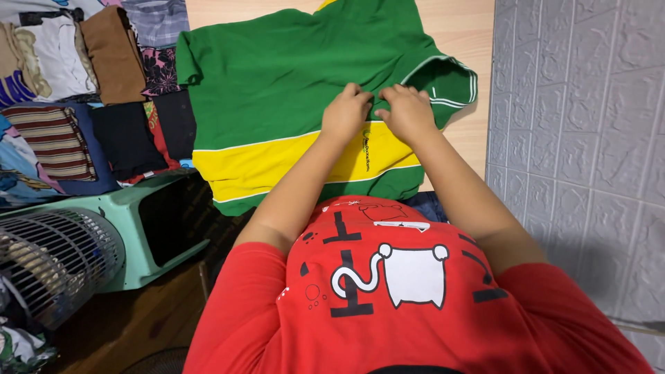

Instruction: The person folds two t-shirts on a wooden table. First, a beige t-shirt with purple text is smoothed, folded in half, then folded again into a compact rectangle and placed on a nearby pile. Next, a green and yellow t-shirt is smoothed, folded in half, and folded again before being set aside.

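Note:
A green shirt (277, 76) with a yellow band and white-striped sleeve cuffs lies spread on a light wooden table (464, 28). My left hand (346, 111) and my right hand (407, 111) rest side by side on the cloth near the right sleeve. Both have curled fingers that pinch the green fabric just above the yellow band. My arms reach out from a red printed shirt (388, 291) that I wear.
Several folded garments (104, 76) in brown, striped, black and patterned cloth lie in rows at the left. A pale green fan (62, 256) with a wire cage stands at lower left. A grey embossed wall (582, 138) runs along the right.

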